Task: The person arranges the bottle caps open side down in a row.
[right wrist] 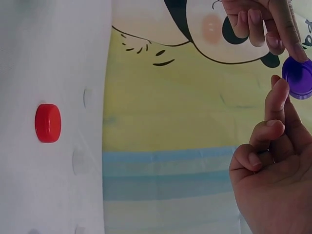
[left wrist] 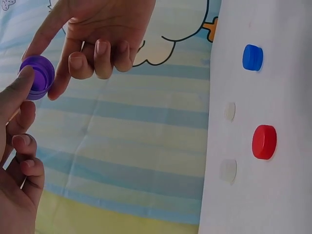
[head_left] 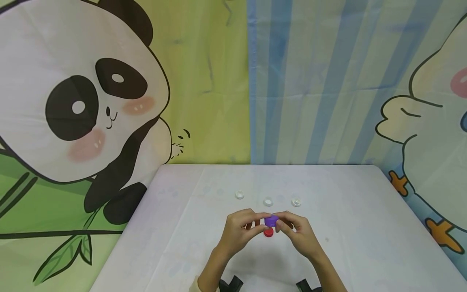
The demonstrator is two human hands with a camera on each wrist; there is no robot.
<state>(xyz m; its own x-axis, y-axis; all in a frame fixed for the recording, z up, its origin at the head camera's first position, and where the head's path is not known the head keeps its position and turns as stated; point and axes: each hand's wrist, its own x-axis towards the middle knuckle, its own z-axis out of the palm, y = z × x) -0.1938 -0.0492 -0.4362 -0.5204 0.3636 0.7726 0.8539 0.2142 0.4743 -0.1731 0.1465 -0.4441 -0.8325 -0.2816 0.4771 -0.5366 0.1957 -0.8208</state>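
Between my two hands a purple bottle cap (head_left: 271,221) is held up above the table. My left hand (head_left: 240,229) pinches it from the left with thumb and index finger. From the right, my right hand (head_left: 297,234) pinches its edge. The cap's hollow inside (left wrist: 41,78) faces the left wrist camera. A red bottle cap (head_left: 268,232) lies on the table just below the hands. In the left wrist view a blue bottle cap (left wrist: 252,57) lies beside the red one; the head view does not show it.
Farther back on the white table (head_left: 197,243) lie three pale, clear-looking caps: a left one (head_left: 239,195), a middle one (head_left: 268,201) and a right one (head_left: 296,202). A printed cloth (head_left: 211,81) with a panda and stripes hangs behind the table.
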